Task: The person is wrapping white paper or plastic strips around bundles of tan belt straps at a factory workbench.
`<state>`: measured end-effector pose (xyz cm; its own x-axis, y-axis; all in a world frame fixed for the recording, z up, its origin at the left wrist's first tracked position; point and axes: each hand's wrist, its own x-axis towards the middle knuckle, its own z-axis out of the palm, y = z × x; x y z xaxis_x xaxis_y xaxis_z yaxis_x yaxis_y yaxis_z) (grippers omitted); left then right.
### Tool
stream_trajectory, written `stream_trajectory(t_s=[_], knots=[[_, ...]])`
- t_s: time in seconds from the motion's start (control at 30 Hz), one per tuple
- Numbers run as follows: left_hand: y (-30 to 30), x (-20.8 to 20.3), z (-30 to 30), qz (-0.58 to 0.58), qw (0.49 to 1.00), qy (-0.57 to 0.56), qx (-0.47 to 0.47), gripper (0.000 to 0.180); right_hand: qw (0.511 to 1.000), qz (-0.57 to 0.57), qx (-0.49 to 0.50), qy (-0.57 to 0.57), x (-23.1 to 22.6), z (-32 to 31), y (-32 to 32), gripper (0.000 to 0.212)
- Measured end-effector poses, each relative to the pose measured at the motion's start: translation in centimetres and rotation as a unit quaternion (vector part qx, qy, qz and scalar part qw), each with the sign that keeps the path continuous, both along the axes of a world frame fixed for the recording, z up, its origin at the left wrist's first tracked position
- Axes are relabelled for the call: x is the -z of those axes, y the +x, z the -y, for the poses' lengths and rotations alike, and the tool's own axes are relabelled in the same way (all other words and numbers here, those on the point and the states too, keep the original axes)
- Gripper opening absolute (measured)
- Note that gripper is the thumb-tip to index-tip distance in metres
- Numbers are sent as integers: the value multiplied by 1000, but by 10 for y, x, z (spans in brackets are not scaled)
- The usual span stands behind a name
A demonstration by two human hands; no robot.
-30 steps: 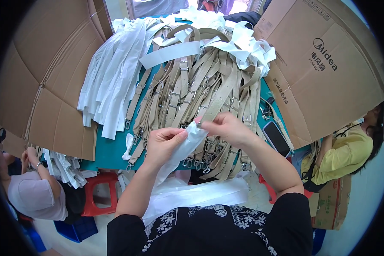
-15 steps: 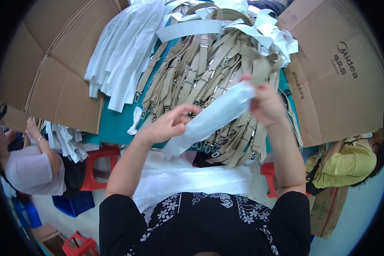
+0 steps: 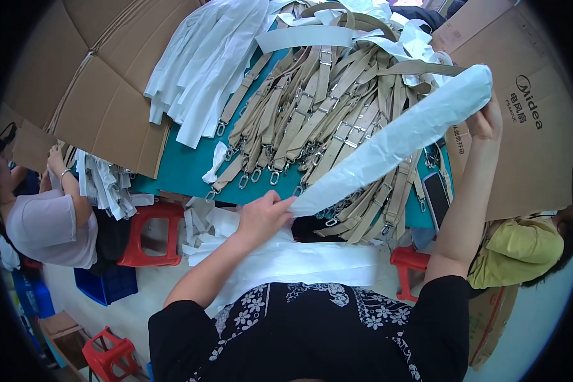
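A long white sleeve of thin, crinkled, paper-like material (image 3: 395, 149) stretches slantwise across my front. My left hand (image 3: 265, 219) pinches its lower, near end. At the far right my right hand (image 3: 487, 120) grips the raised upper end, its fingers partly hidden behind the sleeve. A tan strap (image 3: 420, 67) runs behind that upper end; I cannot tell whether the right hand also holds it. Beneath the sleeve lies a heap of tan straps (image 3: 305, 105) with metal buckles and snap hooks. More white sleeves (image 3: 325, 262) lie across my lap.
White strips (image 3: 204, 70) are piled at the back left of the green table (image 3: 184, 167). Cardboard boxes (image 3: 102, 76) flank the table, another box (image 3: 509, 153) at right. A phone (image 3: 435, 198) lies near the right edge. Co-workers sit either side, near red stools (image 3: 153, 235).
My right hand has moved right and away with the sleeve's upper end, drawing it out long. The left hand, its fingers spread before, has come nearer and closed on the lower end.
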<state>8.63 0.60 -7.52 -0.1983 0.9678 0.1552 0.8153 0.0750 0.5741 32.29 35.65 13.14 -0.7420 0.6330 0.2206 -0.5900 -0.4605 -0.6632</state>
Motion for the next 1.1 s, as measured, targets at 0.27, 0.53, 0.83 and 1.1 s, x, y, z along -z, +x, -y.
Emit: stream_trajectory(t_s=[0.27, 0.53, 0.83, 1.1], knots=[[-129, -105, 90, 289, 950, -87, -79, 11, 955, 105, 260, -102, 30, -29, -2, 28], [-161, -158, 185, -168, 879, -301, -329, 25, 943, 286, 168, 9, 113, 111, -47, 17], [-32, -77, -25, 214, 975, 55, -14, 35, 915, 348, 103, 175, 135, 184, -92, 16], [-13, -30, -68, 576, 812, -88, -24, 8, 925, 366, 79, -62, 136, 141, -88, 26]])
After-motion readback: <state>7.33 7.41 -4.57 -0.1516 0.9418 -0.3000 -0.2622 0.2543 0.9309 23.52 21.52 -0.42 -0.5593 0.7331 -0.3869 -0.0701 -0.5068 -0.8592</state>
